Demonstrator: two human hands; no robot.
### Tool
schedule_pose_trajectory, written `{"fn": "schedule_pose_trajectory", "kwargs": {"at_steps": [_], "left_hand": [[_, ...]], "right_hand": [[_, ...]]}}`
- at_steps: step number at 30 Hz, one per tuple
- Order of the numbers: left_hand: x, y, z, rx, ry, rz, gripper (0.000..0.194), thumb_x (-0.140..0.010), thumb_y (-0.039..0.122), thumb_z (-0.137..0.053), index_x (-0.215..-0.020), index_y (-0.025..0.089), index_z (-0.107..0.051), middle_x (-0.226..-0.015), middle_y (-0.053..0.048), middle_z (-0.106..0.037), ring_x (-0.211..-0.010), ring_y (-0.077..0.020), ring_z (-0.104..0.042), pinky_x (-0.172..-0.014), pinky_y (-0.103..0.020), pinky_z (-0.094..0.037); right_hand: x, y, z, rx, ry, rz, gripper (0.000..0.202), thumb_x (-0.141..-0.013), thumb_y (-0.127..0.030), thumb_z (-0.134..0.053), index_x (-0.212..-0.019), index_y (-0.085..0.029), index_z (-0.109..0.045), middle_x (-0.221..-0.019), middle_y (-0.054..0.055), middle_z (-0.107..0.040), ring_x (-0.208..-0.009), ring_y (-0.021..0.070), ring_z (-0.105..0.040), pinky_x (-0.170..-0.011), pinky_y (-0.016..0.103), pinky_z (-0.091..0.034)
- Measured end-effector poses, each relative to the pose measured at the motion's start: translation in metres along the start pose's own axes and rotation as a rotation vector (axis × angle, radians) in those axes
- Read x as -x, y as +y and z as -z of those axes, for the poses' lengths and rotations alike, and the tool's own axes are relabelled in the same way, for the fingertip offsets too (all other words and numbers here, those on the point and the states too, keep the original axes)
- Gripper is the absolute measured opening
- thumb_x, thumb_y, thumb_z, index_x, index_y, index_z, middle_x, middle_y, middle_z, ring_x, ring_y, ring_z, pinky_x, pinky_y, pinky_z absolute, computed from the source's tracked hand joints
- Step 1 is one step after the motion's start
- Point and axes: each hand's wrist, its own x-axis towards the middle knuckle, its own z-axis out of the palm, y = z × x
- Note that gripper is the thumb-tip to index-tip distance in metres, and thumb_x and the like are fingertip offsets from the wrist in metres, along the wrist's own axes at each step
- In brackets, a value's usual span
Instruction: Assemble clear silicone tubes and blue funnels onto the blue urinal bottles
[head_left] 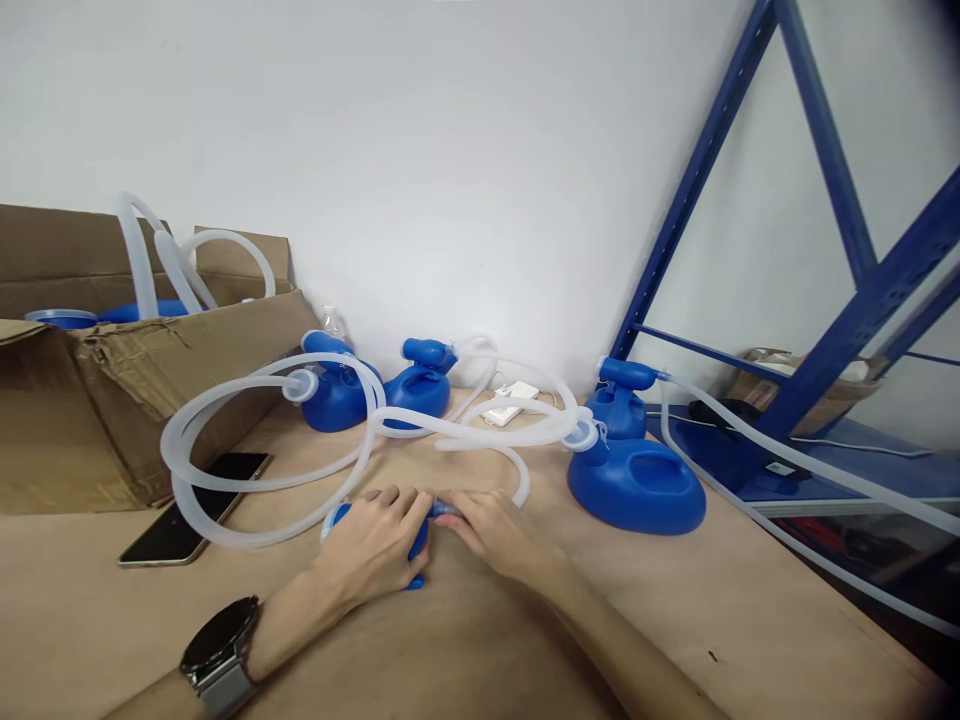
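Blue piece (420, 541) beneath left fingers (412, 512), curled round it; right fingers (466, 507) pinch narrow end (442, 508).

I see a plain, pale wall (450, 180) filling the upper view, evenly lit, with no strong shadows. A light tan tabletop (645, 610) with a smooth surface spreads across the foreground toward the wall. On my right stands blue metal shelving (694, 175) with slanting uprights and crossing braces; its lower blue shelf (847, 465) lies beside the table. The far right edge darkens. The floor is too hidden for me to describe.
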Motion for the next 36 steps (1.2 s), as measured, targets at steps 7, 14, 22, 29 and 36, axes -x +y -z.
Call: {"fn": "schedule_pose_trajectory", "kwargs": {"at_steps": [7,14,22,29,36], "left_hand": [[0.0,0.003,-0.015,-0.188,0.158,-0.143,0.026,-0.087,0.024,-0.057,-0.111,0.018,-0.063,-0.094,-0.012,-0.072,-0.078,-0.0298,-0.069,-0.066,-0.039,-0.053],[-0.004,-0.017,-0.006,-0.025,0.596,-0.171,0.048,-0.09,0.051,-0.064,-0.123,0.016,-0.059,-0.122,-0.018,-0.071,-0.111,-0.0365,-0.068,-0.1,-0.051,-0.049],[-0.005,-0.037,-0.004,1.017,0.301,0.472,0.07,-0.081,0.06,-0.07,-0.136,0.024,-0.047,-0.12,-0.011,-0.07,-0.104,-0.0309,-0.071,-0.086,-0.046,-0.059],[-0.009,-0.027,-0.019,1.241,0.226,0.5,0.061,-0.055,0.051,-0.09,-0.1,0.021,-0.06,-0.105,-0.005,-0.067,-0.088,-0.0254,-0.069,-0.074,-0.037,-0.059],[-0.006,-0.026,-0.019,1.044,0.375,0.432,0.057,-0.055,0.049,-0.09,-0.093,0.022,-0.057,-0.096,-0.003,-0.07,-0.091,-0.027,-0.069,-0.086,-0.043,-0.055]], "right_hand": [[-0.002,-0.002,-0.004,-0.063,-0.034,-0.068,0.024,-0.106,-0.033,-0.049,-0.114,-0.021,-0.068,-0.102,0.006,-0.078,-0.087,0.0222,-0.072,-0.073,0.029,-0.048],[-0.004,0.016,0.006,-0.091,0.16,-0.104,0.031,-0.106,-0.044,-0.048,-0.108,-0.021,-0.07,-0.097,0.006,-0.079,-0.086,0.0228,-0.073,-0.073,0.03,-0.047],[0.002,0.032,0.013,-0.11,0.272,-0.038,0.036,-0.106,-0.047,-0.047,-0.112,-0.02,-0.07,-0.1,0.009,-0.079,-0.09,0.0244,-0.073,-0.079,0.034,-0.052],[0.006,0.035,0.01,-0.199,0.231,-0.063,0.035,-0.105,-0.043,-0.048,-0.116,-0.02,-0.073,-0.113,0.012,-0.078,-0.102,0.0275,-0.074,-0.089,0.039,-0.055],[0.005,0.03,0.015,-0.279,0.162,-0.129,0.035,-0.104,-0.041,-0.049,-0.119,-0.02,-0.072,-0.117,0.011,-0.077,-0.106,0.028,-0.072,-0.093,0.04,-0.052]]}}
